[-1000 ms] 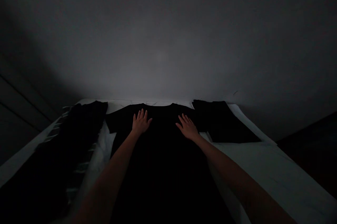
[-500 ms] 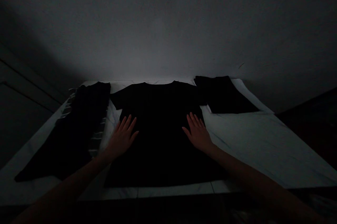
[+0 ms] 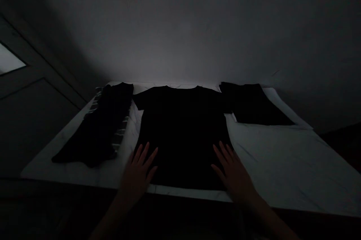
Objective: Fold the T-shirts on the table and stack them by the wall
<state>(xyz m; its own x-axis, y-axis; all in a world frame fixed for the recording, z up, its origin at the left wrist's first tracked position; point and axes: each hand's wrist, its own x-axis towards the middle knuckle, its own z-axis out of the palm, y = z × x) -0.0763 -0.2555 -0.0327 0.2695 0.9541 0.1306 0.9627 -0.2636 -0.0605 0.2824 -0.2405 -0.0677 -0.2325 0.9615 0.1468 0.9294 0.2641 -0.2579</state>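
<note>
A black T-shirt [image 3: 183,135] lies flat and spread out on a white sheet [image 3: 282,161], its collar toward the far wall. My left hand [image 3: 137,174] rests at the shirt's lower left edge with its fingers spread. My right hand [image 3: 232,168] lies open on the lower right part, near the hem. Neither hand grips the cloth. A dark garment with pale stripes along its edges [image 3: 101,127] lies to the left of the shirt, and a folded black garment [image 3: 254,104] lies to the right of the collar.
The sheet-covered bed or platform ends in a pale front edge [image 3: 186,191] just below my hands. A grey wall [image 3: 180,33] rises behind it. A dark door or panel [image 3: 34,120] stands at the left, with a bright pane [image 3: 8,59] in it.
Both hands have slid along the shirt from near the collar down to the hem, moving toward me. The view has tilted, showing more of the bed's front edge.
</note>
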